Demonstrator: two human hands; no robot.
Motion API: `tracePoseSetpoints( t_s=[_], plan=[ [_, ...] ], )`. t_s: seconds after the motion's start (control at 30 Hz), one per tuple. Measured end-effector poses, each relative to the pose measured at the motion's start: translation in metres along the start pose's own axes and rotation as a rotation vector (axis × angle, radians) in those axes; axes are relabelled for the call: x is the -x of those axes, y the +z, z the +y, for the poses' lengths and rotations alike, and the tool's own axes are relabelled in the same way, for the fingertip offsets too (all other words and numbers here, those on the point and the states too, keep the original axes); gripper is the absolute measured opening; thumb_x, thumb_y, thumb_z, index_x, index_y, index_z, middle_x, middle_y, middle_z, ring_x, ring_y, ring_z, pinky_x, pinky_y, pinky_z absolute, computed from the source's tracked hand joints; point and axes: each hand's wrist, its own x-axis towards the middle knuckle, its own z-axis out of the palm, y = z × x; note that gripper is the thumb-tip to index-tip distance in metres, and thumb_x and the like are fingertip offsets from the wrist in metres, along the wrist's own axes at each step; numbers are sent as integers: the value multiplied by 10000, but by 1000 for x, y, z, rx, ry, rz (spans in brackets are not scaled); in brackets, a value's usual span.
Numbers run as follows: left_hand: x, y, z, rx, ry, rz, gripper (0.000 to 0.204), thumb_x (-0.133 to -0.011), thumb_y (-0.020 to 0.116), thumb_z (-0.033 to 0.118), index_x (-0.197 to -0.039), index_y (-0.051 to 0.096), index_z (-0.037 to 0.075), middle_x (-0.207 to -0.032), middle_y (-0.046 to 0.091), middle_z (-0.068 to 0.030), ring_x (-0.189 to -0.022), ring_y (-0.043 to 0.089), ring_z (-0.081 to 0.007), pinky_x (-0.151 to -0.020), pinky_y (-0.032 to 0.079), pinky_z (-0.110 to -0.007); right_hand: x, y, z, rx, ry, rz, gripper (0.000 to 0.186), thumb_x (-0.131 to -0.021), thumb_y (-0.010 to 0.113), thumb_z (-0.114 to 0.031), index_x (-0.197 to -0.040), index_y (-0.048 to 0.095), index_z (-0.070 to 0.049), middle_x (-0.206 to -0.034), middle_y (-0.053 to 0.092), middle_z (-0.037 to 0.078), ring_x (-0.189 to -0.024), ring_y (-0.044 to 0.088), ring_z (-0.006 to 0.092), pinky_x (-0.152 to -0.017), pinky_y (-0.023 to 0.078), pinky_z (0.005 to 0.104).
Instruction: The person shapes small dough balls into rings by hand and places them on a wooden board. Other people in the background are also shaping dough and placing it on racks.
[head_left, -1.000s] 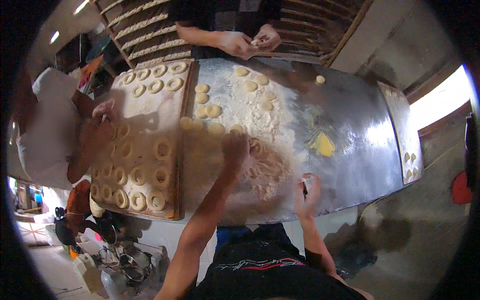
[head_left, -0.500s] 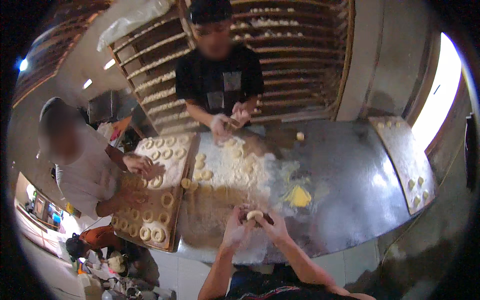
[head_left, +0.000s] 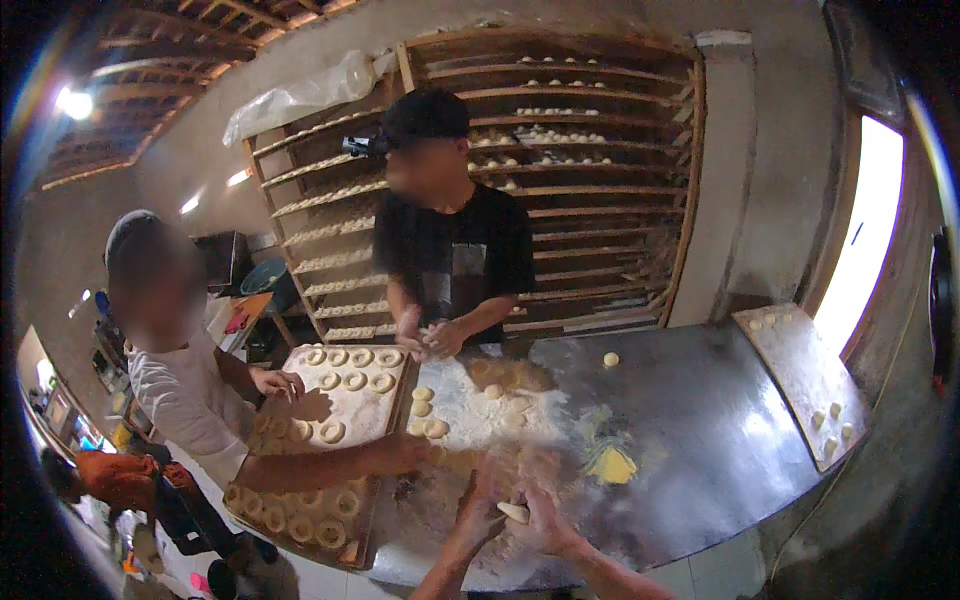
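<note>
pale dough piece (head_left: 514,512) | pinched between left hand (head_left: 482,512) and right hand (head_left: 545,522) (both closed on it) | over floured steel tabletop (head_left: 700,440)

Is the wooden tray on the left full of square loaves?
No, the wooden tray carries ring-shaped dough pieces, laid out in rows on its floured surface.

View tilted up from table: wooden rack (head_left: 590,190) and co-workers' upper bodies now in frame, steel table (head_left: 700,420) lower in picture. Left hand (head_left: 478,512), a second ago stretched out over floured patch, now drawn back beside right hand (head_left: 545,520); both closed round small dough piece (head_left: 514,512) at near edge (already so half a second ago). Co-worker's arm (head_left: 330,465) now reaches across tray (head_left: 300,470) toward flour.
</note>
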Motion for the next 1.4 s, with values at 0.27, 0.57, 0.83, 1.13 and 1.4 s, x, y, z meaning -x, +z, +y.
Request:
tracePoseSetpoints(
  t_s=[0.27, 0.57, 0.83, 1.13, 1.4],
  plan=[
    [-4, -12, -58, 936, -375, -16, 723, -820, 689, 119, -1431, 307, 69, -1263, 527, -173, -1079, 566, -236, -854, 503, -354, -30, 26, -20, 238, 117, -96, 522, -752, 699, -138, -1124, 341, -62, -810, 528, 135, -719, 544, 292, -648, 460, 385],
    [8, 43, -43, 769, -138, 631, 537, -943, 464, 175, -1421, 253, 49, -927, 516, -84, -705, 527, -193, -625, 514, -340, -6, 48, -12, -820, 329, -172, 495, -743, 551, 41, -1084, 227, -114, -901, 447, 98, -722, 482, 144, -586, 397, 267],
    [9, 61, 16, 462, 198, 726, 548, -955, 445, 207, -1463, 248, 144, -922, 527, -85, -645, 527, -196, -574, 475, -327, 7, -5, -3, -1168, 599, -349, 380, -823, 539, -100, -1077, 259, -133, -885, 462, 81, -822, 511, 210, -577, 402, 298],
    [10, 80, 39, 312, 221, 635, 587, -953, 465, 162, -1471, 206, 70, -828, 497, -59, -712, 523, -183, -581, 461, -334, 14, -40, 1, -1155, 583, -492, 505, -712, 557, -101, -1134, 279, -106, -869, 438, 66, -690, 452, 136, -580, 400, 268],
    [3, 73, 53, 421, 46, 545, 577, -971, 426, 185, -1490, 173, 192, -925, 515, -85, -682, 539, -186, -552, 481, -303, 15, -52, -3, -1225, 585, -413, 474, -788, 583, -77, -1124, 257, -147, -793, 455, 51, -621, 473, 153, -533, 384, 267]
  ],
)
